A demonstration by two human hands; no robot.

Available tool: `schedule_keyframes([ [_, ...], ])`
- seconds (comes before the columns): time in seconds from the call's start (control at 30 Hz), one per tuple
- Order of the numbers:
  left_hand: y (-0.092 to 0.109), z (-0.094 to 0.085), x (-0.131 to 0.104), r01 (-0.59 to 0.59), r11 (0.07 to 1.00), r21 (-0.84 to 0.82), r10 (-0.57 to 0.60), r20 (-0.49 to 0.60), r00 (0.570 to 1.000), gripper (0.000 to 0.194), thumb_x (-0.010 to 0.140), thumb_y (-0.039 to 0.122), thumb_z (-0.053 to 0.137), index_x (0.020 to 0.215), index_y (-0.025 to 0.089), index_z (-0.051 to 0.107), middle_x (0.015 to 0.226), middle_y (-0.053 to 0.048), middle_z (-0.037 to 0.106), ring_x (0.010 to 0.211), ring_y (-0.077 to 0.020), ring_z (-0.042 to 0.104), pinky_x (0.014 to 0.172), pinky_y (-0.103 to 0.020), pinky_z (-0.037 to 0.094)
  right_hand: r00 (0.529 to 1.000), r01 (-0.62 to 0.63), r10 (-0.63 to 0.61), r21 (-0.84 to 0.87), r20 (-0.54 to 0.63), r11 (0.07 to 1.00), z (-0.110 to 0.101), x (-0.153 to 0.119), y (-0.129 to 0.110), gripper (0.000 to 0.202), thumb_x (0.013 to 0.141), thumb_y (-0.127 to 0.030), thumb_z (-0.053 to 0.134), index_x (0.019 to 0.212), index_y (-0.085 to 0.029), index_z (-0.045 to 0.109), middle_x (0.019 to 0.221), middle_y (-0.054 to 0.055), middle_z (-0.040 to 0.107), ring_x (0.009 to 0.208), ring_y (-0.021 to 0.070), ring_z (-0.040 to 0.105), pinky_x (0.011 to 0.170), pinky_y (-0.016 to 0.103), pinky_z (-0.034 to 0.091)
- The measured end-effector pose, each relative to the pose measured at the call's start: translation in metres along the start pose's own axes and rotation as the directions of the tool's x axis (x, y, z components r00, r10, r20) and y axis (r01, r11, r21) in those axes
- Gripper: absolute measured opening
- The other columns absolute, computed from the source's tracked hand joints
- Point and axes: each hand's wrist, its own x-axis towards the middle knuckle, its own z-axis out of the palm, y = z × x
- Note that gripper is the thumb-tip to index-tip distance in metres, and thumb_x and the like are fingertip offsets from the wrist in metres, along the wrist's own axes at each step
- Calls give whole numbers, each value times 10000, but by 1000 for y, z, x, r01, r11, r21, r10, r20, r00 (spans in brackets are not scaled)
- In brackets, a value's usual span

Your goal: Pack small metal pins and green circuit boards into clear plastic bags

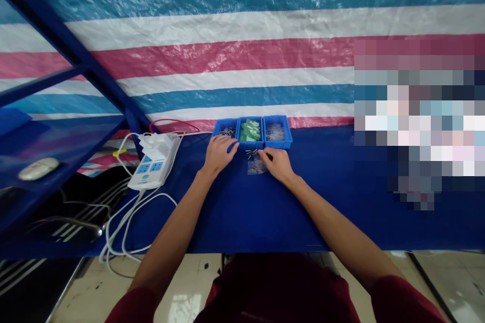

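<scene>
We have three blue plastic bins side by side on the counter (242, 212), which has a smooth dark blue surface. The left bin (215, 127) holds many small, thin, dark and silvery metal pieces. The middle bin (250, 146) holds green-and-white packets, and the right bin (289, 136) holds clear plastic bags heaped loosely, crinkled and shiny.

In front of the middle bin, a small pile of metal pieces (251, 153) lies loose on the counter, short and slender, pointing in different directions. Just nearer to us is a flat, see-through bag (256, 166) with more slender pieces visible in it.

Our left hand (220, 153) is at the front of the left bin, its grip spread in a curve with thumb and fingers apart; the pile lies just beyond its thumb, to the right. Our right hand (278, 162) is on the other side, its fingertips close together beside the pile and the bag's upper right corner. We cannot tell whether that grip pinches anything. The pile and the bag thus lie between our two hands.

Off to the left, a white power strip (151, 170) with blue socket faces carries plugs, with smooth white cables (122, 227) looped beside it. Behind the bins hangs a wrinkled, glossy striped sheet (235, 55) in blue, white and red.
</scene>
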Motion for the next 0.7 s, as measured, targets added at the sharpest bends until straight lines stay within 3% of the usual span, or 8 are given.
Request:
schedule_keyframes([
  [0.07,4,-1,-2,-46,999,-22,47,11,999,210,910,266,517,907,174,706,943,-81,729,942,-218,649,875,-381,436,999,-51,51,-52,-9,997,-2,1,-1,392,932,-358,450,609,-183,588,569,6,588,535,123,512,558,243,314],
  [0.2,11,-8,-3,-51,998,25,54,-123,991,206,921,237,499,910,181,697,979,-81,705,978,-220,612,863,-378,423,975,-212,219,-158,30,964,-5,3,-1,295,899,-327,509,683,-188,654,639,19,655,592,144,568,556,248,320],
  [0.27,16,-10,-5,-92,996,-9,91,-109,990,205,925,238,498,912,178,694,951,-80,695,924,-206,610,837,-363,434,949,-289,308,-206,68,935,-7,4,-1,206,870,-293,542,750,-201,682,712,23,692,664,162,608,572,248,341],
  [0.37,29,-6,-8,-196,967,-162,208,61,976,207,916,322,538,938,177,684,940,-72,677,884,-185,600,841,-334,456,907,-352,399,-276,138,895,-8,5,1,140,836,-271,569,834,-223,700,800,29,718,767,186,641,612,251,381],
  [0.5,40,2,-12,-246,923,-297,343,337,877,410,773,504,684,1014,173,659,1050,-86,646,992,-230,588,885,-346,473,882,-355,433,-342,187,870,-7,6,2,159,842,-291,561,899,-231,696,842,38,725,828,204,654,652,260,409],
  [0.6,41,5,-13,-227,921,-318,354,432,829,330,785,421,692,1010,182,652,1050,-74,651,1006,-227,602,934,-355,462,888,-345,420,-333,187,878,-5,5,3,167,843,-310,564,900,-227,697,818,36,724,813,194,657,654,253,413],
  [0.7,38,6,-14,-206,923,-326,340,433,835,174,828,242,608,985,184,658,996,-64,672,950,-199,630,938,-339,464,918,-309,366,-300,154,902,-1,3,5,150,805,-328,620,874,-225,703,780,41,721,765,199,653,615,259,402],
])
